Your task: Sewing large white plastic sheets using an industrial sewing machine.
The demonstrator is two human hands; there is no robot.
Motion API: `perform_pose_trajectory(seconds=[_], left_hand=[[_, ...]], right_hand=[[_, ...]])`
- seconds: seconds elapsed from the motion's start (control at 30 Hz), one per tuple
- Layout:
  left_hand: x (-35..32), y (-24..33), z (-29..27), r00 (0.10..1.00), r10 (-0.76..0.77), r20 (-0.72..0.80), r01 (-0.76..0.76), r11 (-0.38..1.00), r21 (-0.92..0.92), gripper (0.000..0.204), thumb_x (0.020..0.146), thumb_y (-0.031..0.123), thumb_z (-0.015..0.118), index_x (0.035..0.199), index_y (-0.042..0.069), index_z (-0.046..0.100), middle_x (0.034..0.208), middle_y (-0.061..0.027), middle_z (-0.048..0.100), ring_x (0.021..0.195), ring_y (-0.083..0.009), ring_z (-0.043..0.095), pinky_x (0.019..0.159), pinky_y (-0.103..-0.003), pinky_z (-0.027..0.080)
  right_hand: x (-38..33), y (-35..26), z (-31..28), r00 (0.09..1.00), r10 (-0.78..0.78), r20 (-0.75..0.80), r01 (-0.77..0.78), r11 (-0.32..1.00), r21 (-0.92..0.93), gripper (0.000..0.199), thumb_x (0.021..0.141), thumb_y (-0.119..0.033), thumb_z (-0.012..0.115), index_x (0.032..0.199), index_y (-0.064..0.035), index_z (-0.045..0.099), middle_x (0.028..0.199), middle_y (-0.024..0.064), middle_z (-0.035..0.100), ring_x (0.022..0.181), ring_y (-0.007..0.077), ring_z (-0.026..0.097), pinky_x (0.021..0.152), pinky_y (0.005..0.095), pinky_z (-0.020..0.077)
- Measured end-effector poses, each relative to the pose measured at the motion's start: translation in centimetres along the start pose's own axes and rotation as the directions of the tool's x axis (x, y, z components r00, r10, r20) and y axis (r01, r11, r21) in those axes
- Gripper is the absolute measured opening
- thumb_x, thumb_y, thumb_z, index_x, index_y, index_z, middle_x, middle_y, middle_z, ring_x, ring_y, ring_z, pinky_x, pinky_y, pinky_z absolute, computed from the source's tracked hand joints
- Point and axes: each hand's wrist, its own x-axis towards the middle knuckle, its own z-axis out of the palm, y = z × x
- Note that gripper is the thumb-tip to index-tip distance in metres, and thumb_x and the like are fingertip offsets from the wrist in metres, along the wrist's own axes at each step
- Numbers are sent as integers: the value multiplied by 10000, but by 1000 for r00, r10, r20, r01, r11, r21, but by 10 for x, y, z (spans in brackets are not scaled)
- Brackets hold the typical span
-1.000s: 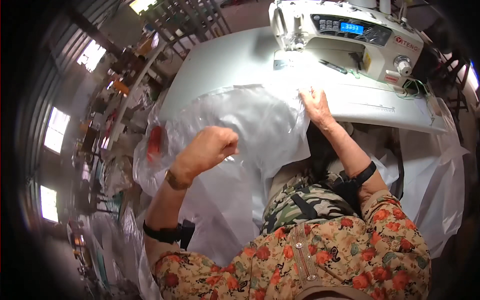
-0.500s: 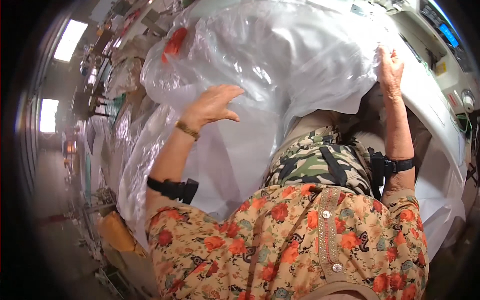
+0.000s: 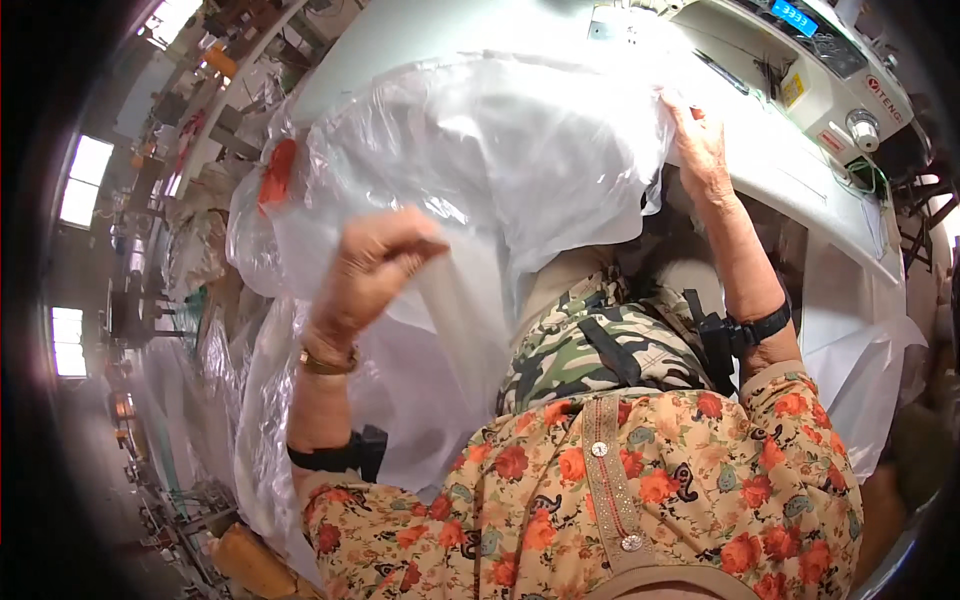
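A large translucent plastic sheet (image 3: 470, 150) lies in folds over the white worktable and hangs down over my lap. My left hand (image 3: 375, 265), a little blurred, is closed in a pinch, and a pale fold of the sheet runs down from its fingertips. At the sheet's right edge, my right hand (image 3: 700, 150) has its fingers bent and closed on the plastic, by the table's near edge. An orange-red piece (image 3: 278, 173) shows at the sheet's left end; its kind is unclear.
A white sewing machine (image 3: 825, 100) with a lit blue display stands at the far right of the worktable (image 3: 790, 190). More crumpled plastic (image 3: 265, 400) hangs at my left. A yellow-orange object (image 3: 250, 562) lies at lower left. White sheeting (image 3: 860, 370) hangs at right.
My left hand has gone from spread fingers to a pinch, raising a fold of the plastic sheet. My right hand stays at the sheet's edge. The whole view has shifted and turned.
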Motion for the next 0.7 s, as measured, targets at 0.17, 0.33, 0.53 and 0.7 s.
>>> perform_pose_trajectory(seconds=[0.17, 0.33, 0.53, 0.7], left_hand=[[99, 84, -15, 875, 480, -65, -395, 784, 479, 160, 830, 141, 726, 783, 1, 665, 578, -72, 556, 497, -112, 473, 510, -273, 400], [159, 88, 44, 777, 629, -5, -587, 728, 353, 253, 815, 177, 715, 716, 1, 563, 656, -148, 533, 572, -316, 507, 561, -386, 421], [171, 57, 84, 907, 418, -58, -399, 894, 206, 178, 839, 165, 711, 866, -2, 657, 813, -114, 641, 718, -228, 600, 671, -326, 487], [168, 43, 86, 993, 113, 21, -114, 980, 163, 341, 843, 203, 738, 1050, -59, 670, 951, -123, 716, 846, -111, 627, 772, -267, 518]], right_hand=[[-6, -29, -5, 991, 116, 63, -119, 992, 42, 256, 873, -223, 689, 1002, -3, 671, 898, 37, 653, 853, 97, 583, 750, 253, 478], [-26, -65, -2, 963, -64, 261, -9, 963, 269, 192, 891, -177, 665, 981, -7, 677, 812, -27, 645, 685, 19, 527, 620, 182, 418], [-41, -60, -8, 964, -77, 255, -42, 901, 431, 217, 911, -164, 648, 1022, 19, 685, 878, -10, 672, 740, 34, 553, 670, 200, 453], [-45, -58, -9, 977, -36, 212, -39, 939, 341, 232, 913, -176, 642, 990, 38, 689, 863, -23, 659, 737, 31, 533, 685, 210, 454]])
